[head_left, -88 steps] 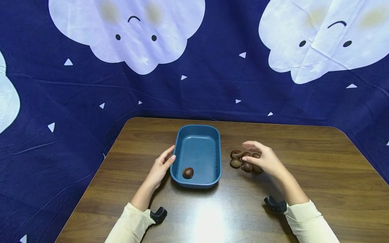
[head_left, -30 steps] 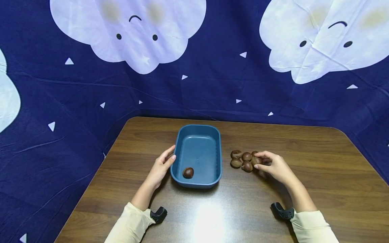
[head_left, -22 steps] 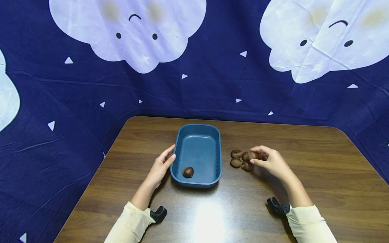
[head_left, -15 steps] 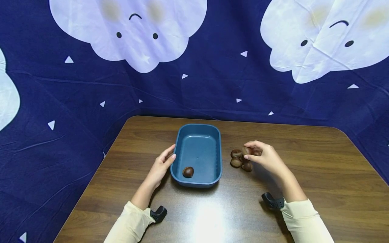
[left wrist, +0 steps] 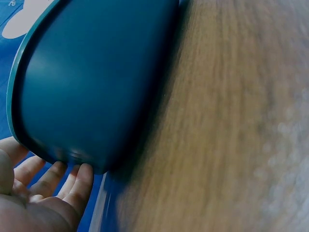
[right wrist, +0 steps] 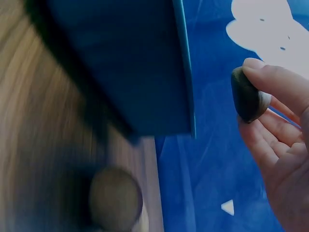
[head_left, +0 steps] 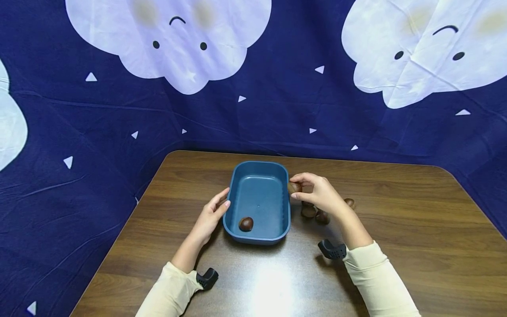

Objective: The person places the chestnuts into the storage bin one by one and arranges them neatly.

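A chestnut (head_left: 294, 188) is pinched between thumb and fingers of my right hand (head_left: 320, 192), raised beside the right rim of a blue plastic tray (head_left: 259, 241). The right wrist view also shows this chestnut (right wrist: 247, 95), held clear of the table. My left hand (head_left: 207, 220) touches the tray's left side with fairly straight fingers; in the left wrist view those fingertips (left wrist: 86, 170) meet its outer wall. One chestnut (head_left: 246, 224) lies inside the tray, near its front left corner. Under and behind my right hand several loose chestnuts (head_left: 322, 217) sit on the table, partly hidden.
The wooden table (head_left: 178, 176) has a rounded far edge against a dark blue curtain (head_left: 277, 110) with cloud prints. A single chestnut (head_left: 349, 202) lies beyond my right forearm. Both wrists carry black camera mounts (head_left: 332, 250).
My right hand has picked up a chestnut from the right of the group and carried it left to the tray's rim. My left hand and the tray stay in place.
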Demonstrator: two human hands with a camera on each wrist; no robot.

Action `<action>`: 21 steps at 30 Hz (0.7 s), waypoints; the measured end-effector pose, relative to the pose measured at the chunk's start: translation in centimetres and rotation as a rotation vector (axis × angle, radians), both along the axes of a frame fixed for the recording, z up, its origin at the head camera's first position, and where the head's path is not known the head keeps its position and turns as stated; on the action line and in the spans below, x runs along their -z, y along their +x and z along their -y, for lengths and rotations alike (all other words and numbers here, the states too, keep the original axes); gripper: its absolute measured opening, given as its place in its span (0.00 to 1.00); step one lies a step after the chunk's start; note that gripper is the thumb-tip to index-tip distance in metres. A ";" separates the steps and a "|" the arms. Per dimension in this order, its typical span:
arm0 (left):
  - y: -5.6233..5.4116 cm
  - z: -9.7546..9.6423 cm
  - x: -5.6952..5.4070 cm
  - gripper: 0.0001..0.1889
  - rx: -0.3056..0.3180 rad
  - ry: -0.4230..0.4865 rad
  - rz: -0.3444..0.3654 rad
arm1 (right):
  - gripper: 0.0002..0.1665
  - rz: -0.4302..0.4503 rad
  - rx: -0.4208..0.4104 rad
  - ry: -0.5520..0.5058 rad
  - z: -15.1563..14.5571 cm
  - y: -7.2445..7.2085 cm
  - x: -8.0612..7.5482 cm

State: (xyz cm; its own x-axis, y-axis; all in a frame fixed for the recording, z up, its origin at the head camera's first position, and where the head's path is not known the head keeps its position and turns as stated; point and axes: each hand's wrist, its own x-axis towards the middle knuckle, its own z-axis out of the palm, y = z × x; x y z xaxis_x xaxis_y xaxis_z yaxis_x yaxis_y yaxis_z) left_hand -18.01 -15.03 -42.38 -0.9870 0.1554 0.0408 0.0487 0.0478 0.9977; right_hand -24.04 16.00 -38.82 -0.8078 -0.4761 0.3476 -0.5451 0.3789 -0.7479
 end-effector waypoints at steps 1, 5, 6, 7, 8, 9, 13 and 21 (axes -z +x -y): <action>0.0 0.0 0.0 0.24 0.000 0.000 0.000 | 0.20 0.004 -0.011 0.002 0.4 -0.1 -0.1; 0.0 0.0 0.0 0.24 0.005 0.000 0.000 | 0.21 0.015 -0.068 0.021 2.3 -0.6 -0.3; 0.0 0.0 0.0 0.24 0.005 0.001 0.001 | 0.21 0.015 -0.079 0.036 2.8 -0.7 -0.3; 0.0 0.0 0.0 0.24 0.005 0.001 0.004 | 0.21 0.015 -0.090 0.049 3.3 -0.8 -0.4; -0.1 0.0 0.0 0.24 0.006 0.000 0.005 | 0.21 0.013 -0.101 0.065 3.8 -1.0 -0.4; -0.1 0.0 0.0 0.24 0.007 -0.002 0.005 | 0.21 0.010 -0.109 0.083 4.2 -1.0 -0.4; -0.1 0.0 0.0 0.24 0.006 -0.001 0.010 | 0.20 0.015 -0.139 0.146 6.1 -1.3 -0.2; -0.2 0.0 0.2 0.24 0.017 0.030 -0.005 | 0.19 0.052 -0.190 0.236 9.2 -1.8 1.2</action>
